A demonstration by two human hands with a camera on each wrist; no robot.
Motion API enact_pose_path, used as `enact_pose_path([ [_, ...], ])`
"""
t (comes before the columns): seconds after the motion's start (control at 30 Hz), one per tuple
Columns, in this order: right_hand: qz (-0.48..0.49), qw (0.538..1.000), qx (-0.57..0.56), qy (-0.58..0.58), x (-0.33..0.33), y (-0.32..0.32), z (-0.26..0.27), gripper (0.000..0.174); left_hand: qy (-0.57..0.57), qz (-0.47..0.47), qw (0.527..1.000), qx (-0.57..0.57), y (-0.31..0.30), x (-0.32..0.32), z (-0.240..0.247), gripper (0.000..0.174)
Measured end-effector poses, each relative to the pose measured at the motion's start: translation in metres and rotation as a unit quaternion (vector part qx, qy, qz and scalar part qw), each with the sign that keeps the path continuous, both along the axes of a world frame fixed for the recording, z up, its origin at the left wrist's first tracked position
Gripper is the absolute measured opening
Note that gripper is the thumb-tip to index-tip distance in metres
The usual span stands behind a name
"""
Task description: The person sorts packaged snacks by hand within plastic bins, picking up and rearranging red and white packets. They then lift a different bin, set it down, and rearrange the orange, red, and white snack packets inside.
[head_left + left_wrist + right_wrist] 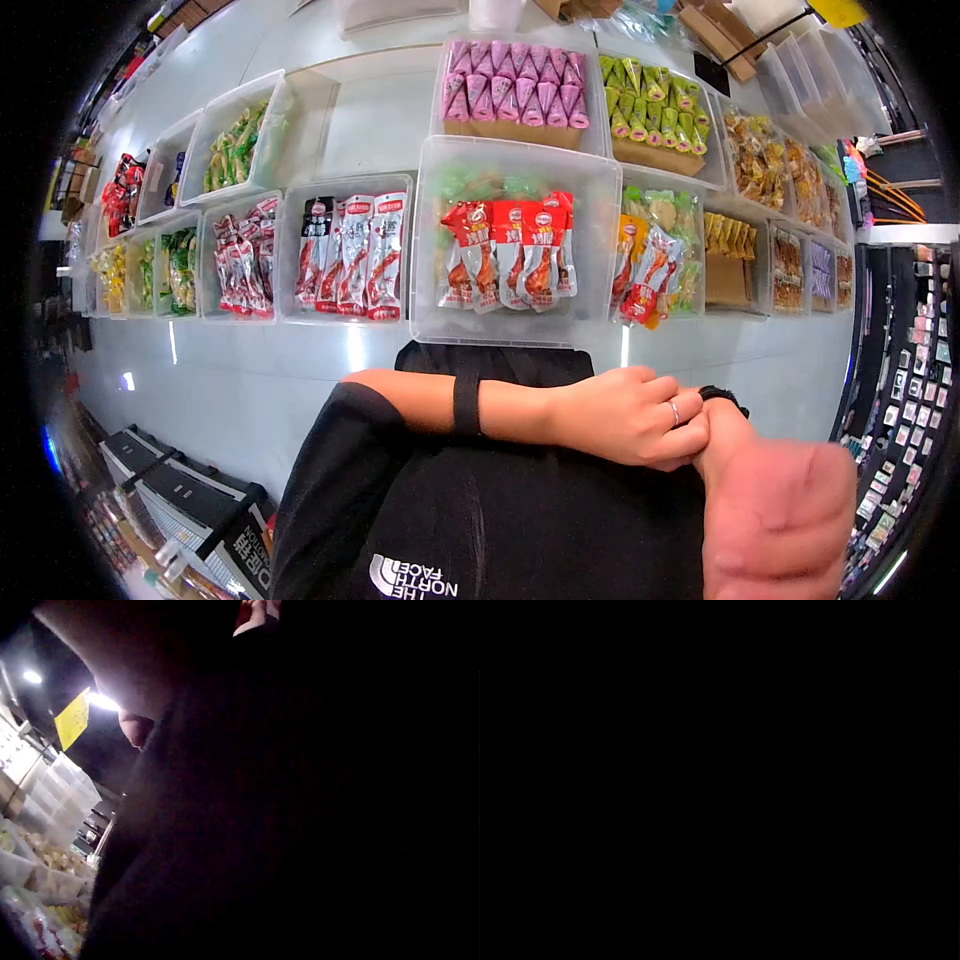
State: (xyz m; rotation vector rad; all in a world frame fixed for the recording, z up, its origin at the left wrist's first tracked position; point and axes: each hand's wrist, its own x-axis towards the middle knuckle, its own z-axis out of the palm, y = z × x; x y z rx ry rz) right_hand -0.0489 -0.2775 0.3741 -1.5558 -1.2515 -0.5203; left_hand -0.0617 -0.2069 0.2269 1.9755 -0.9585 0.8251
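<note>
My left hand, with a ring on one finger, reaches across the body and grips the right wrist. Its curled fingertips sit right beside a black wrist strap. My right hand is raised close to the head camera, large and blurred, so how its fingers lie cannot be told. Another black strap circles the left wrist. Just beyond the arms, a clear plastic bin holds red packets. Dark cloth fills most of the left wrist view, and the right wrist view is black.
Rows of clear bins with packaged snacks stand ahead, among them purple cone packs, green cone packs and silver-red packets. Stacked clear bins rise at the back right. A black-and-grey case lies at lower left, small packages at right.
</note>
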Motion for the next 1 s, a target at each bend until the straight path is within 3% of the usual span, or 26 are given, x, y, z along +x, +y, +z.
enact_pose_path([
  [0.03,-0.001,1.0,-0.002,0.006,-0.002,0.003,-0.002,0.013,0.006,-0.001,1.0,-0.002,0.0,0.0,-0.002,0.028],
  [0.1,-0.099,0.987,0.119,0.038,0.0,0.013,-0.005,0.019,0.006,-0.01,1.0,-0.014,0.006,0.003,-0.001,0.027],
  [0.13,-0.005,0.996,0.089,0.021,0.007,0.001,-0.005,0.018,-0.012,0.004,0.999,-0.031,0.005,0.004,-0.001,0.027],
  [0.17,-0.004,0.996,0.091,0.021,0.012,0.001,-0.005,0.018,-0.012,0.006,0.999,-0.029,0.007,0.005,-0.001,0.027],
  [0.23,0.128,0.981,0.086,-0.115,0.021,0.005,-0.005,0.013,-0.035,0.017,0.999,-0.019,0.01,0.002,0.0,0.027],
  [0.43,0.143,0.958,0.137,-0.209,0.024,0.007,-0.024,0.02,-0.011,0.0,0.999,-0.03,0.001,-0.001,-0.012,0.025],
  [0.5,0.211,0.943,0.106,-0.235,0.03,0.002,-0.037,0.031,0.005,-0.015,1.0,-0.015,0.005,0.002,-0.015,0.025],
  [0.53,0.007,0.965,0.158,-0.21,0.012,-0.023,-0.066,0.019,0.049,-0.042,0.998,0.022,0.006,0.004,-0.019,0.026],
  [0.57,0.062,0.982,0.011,-0.179,0.028,-0.033,-0.066,0.016,0.095,-0.072,0.991,0.055,0.006,0.004,-0.024,0.028],
  [0.6,-0.045,0.995,0.034,-0.083,0.038,-0.027,-0.101,0.011,0.228,-0.142,0.963,0.016,0.006,0.007,-0.035,0.034],
  [0.63,-0.153,0.987,0.057,0.013,0.056,-0.014,-0.138,0.014,0.226,-0.147,0.963,0.014,0.008,0.012,-0.041,0.034],
  [0.67,-0.139,0.988,-0.068,-0.019,0.083,0.017,-0.134,0.011,0.351,-0.137,0.925,0.057,0.01,0.015,-0.046,0.039],
  [0.7,-0.108,0.98,-0.11,0.128,0.102,0.027,-0.154,0.01,0.468,-0.125,0.869,0.103,0.013,0.019,-0.052,0.045],
  [0.73,-0.119,0.936,-0.159,0.29,0.113,0.029,-0.188,0.004,0.482,-0.123,0.855,0.148,0.018,0.024,-0.061,0.042],
  [0.77,-0.132,0.916,-0.216,0.31,0.121,0.031,-0.228,0.003,0.494,-0.12,0.839,0.194,0.025,0.03,-0.074,0.04],
  [0.83,-0.147,0.879,-0.297,0.344,0.124,0.031,-0.285,0.01,0.462,-0.117,0.871,0.12,0.043,0.041,-0.126,0.041],
  [0.9,-0.221,0.844,-0.353,0.337,0.119,0.029,-0.331,0.012,0.535,-0.079,0.828,0.146,0.071,0.055,-0.172,0.035],
  [0.97,-0.236,0.827,-0.388,0.331,0.115,0.03,-0.352,0.02,0.555,0.026,0.781,0.286,0.104,0.066,-0.198,0.029],
  [1.0,-0.24,0.825,-0.387,0.334,0.11,0.035,-0.353,0.02,0.585,0.102,0.774,0.221,0.114,0.065,-0.201,0.029],
])
